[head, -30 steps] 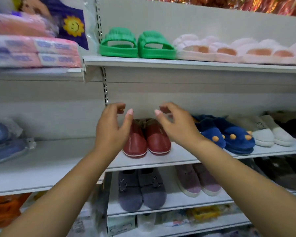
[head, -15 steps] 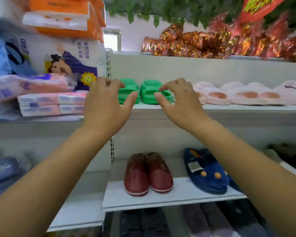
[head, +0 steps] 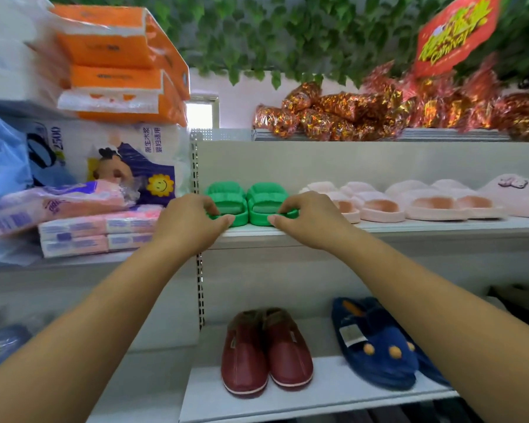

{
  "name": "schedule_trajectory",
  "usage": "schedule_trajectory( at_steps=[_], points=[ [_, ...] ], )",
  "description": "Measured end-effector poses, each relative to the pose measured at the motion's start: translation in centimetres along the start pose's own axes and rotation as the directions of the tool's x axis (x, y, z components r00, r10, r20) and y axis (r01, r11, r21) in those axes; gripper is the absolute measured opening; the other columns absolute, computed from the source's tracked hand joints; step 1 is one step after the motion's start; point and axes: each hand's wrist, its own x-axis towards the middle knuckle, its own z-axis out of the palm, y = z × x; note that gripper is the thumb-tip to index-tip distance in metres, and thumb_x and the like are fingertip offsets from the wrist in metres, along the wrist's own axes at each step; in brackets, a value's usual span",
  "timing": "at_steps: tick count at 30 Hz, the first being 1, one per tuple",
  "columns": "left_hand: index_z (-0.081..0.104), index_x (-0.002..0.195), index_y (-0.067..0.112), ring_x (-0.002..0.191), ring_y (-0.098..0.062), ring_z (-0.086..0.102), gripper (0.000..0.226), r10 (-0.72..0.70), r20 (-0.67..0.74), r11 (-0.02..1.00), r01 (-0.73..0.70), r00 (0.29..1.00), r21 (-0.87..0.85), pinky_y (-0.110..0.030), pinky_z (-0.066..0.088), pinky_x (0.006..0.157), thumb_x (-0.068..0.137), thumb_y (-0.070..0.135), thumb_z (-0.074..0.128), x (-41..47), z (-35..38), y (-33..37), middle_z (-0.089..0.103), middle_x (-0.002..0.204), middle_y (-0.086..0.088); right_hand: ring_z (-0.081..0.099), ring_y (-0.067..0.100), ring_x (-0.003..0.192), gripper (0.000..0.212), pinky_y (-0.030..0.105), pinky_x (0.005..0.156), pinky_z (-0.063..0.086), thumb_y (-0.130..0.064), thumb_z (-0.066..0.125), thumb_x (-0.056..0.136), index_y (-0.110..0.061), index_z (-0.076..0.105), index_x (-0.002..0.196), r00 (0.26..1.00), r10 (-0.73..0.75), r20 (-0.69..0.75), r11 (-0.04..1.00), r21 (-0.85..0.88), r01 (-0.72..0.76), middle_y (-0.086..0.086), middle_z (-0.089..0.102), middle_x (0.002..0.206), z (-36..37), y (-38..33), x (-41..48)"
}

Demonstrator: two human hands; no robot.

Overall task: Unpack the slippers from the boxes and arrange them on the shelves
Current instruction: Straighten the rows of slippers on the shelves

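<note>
Head view: the upper shelf runs out toward 3 o'clock, with pink slippers filling it rightward and tissue packs crowding 9 o'clock. Both hands have risen from the red slippers, now at 6 o'clock, to the green slippers at centre. The left hand pinches the left heel and the right hand the right heel. They are probably squaring the pair to the shelf lip. Room is tight sideways and free only toward the front edge.

Both arms stretched forward; left hand, right hand pinching, fingers curled.
</note>
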Motion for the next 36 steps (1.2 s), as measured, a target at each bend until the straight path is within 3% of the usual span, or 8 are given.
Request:
schedule_trajectory(
  at_steps=[6, 10, 16, 19, 24, 30, 36],
  points=[
    [0.067, 0.124, 0.013, 0.117, -0.026, 0.060, 0.051, 0.021, -0.022, 1.000, -0.021, 1.000, -0.007, -0.034, 0.045, 0.087, 0.092, 0.052, 0.066, -1.0, 0.4, 1.2, 0.067, 0.127, -0.008, 0.062, 0.014, 0.111, 0.042, 0.029, 0.096, 0.049, -0.044, 0.067, 0.094, -0.019, 0.069, 0.127, 1.000, -0.010, -0.010, 0.999, 0.049, 0.011, 0.001, 0.068, 0.127, -1.4, 1.6, -0.7],
    [0.065, 0.127, 0.015, 0.122, -0.023, 0.056, 0.052, 0.222, -0.126, 0.969, -0.233, 0.967, -0.079, -0.034, 0.043, 0.097, 0.090, 0.051, 0.069, -1.6, 1.4, 3.7, 0.066, 0.128, -0.004, 0.063, 0.009, 0.101, 0.035, 0.023, 0.084, 0.046, -0.039, 0.068, 0.094, -0.018, 0.070, 0.122, 0.991, -0.031, -0.130, 0.996, 0.075, 0.041, -0.003, 0.071, 0.118, -4.5, 3.8, -1.6],
    [0.065, 0.129, 0.027, 0.121, -0.021, 0.053, 0.047, 0.434, 0.013, 0.896, -0.430, 0.901, -0.113, -0.037, 0.046, 0.098, 0.091, 0.054, 0.066, -0.8, 3.3, 9.6, 0.066, 0.128, 0.000, 0.057, 0.017, 0.105, 0.036, 0.030, 0.086, 0.040, -0.044, 0.062, 0.096, -0.017, 0.070, 0.118, 0.973, 0.191, -0.132, 0.974, -0.098, -0.204, 0.001, 0.067, 0.125, -8.9, 10.2, -3.0],
    [0.056, 0.139, 0.031, 0.127, -0.027, 0.054, 0.055, 0.446, 0.163, 0.895, -0.437, 0.880, -0.091, -0.039, 0.047, 0.102, 0.092, 0.060, 0.060, -0.1, 4.9, 12.2, 0.062, 0.139, -0.004, 0.058, 0.025, 0.113, 0.031, 0.034, 0.093, 0.045, -0.040, 0.060, 0.098, -0.018, 0.070, 0.117, 0.957, 0.273, -0.095, 0.940, -0.184, -0.287, 0.007, 0.066, 0.128, -9.8, 12.6, -3.9],
    [0.050, 0.145, 0.035, 0.130, -0.034, 0.049, 0.057, 0.410, 0.350, 0.870, -0.477, 0.842, 0.129, -0.041, 0.042, 0.102, 0.099, 0.067, 0.037, 0.7, 7.1, 14.6, 0.055, 0.147, -0.007, 0.057, 0.025, 0.118, 0.037, 0.031, 0.094, 0.043, -0.035, 0.055, 0.100, -0.022, 0.064, 0.133, 0.952, 0.304, -0.026, 0.939, -0.161, -0.304, 0.009, 0.063, 0.135, -9.8, 14.6, -4.3],
    [0.056, 0.138, 0.034, 0.126, -0.033, 0.053, 0.055, 0.401, 0.351, 0.883, -0.459, 0.846, 0.096, -0.043, 0.044, 0.102, 0.100, 0.066, 0.032, 1.3, 8.1, 14.1, 0.058, 0.143, -0.008, 0.054, 0.015, 0.103, 0.037, 0.026, 0.086, 0.040, -0.035, 0.057, 0.097, -0.024, 0.067, 0.131, 0.951, 0.307, -0.015, 0.946, -0.103, -0.307, 0.006, 0.066, 0.133, -9.6, 15.3, -3.3],
    [0.054, 0.135, 0.033, 0.120, -0.032, 0.057, 0.052, 0.409, 0.319, 0.876, -0.466, 0.855, 0.127, -0.042, 0.043, 0.095, 0.100, 0.066, 0.032, 1.3, 8.6, 13.5, 0.064, 0.133, -0.007, 0.058, 0.018, 0.113, 0.035, 0.032, 0.094, 0.047, -0.038, 0.057, 0.098, -0.025, 0.068, 0.128, 0.960, 0.275, -0.045, 0.960, -0.043, -0.277, 0.002, 0.066, 0.131, -9.3, 16.3, -3.9]
  ],
)
